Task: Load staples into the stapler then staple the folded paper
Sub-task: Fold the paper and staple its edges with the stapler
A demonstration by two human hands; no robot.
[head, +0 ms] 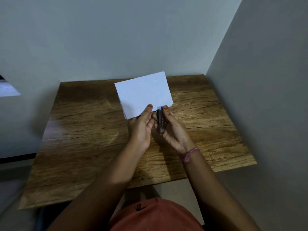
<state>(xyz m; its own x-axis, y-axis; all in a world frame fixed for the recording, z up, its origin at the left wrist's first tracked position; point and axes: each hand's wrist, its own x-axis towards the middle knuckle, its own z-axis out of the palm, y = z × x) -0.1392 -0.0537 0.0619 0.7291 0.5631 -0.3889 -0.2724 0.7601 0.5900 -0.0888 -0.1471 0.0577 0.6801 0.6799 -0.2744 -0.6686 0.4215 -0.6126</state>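
My right hand (173, 125) grips stapler (160, 120), long axis pointing at paper (143, 95) edge; left hand (141, 125) pinches paper beside it.

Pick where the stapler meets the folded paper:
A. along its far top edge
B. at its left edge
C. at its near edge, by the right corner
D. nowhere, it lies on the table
C: the right hand holds the stapler at the near edge of the folded paper, by its right corner, while the left hand pinches that edge.

Left hand (141, 125) pinches folded paper (144, 95); right hand (173, 129) grips stapler (160, 120)
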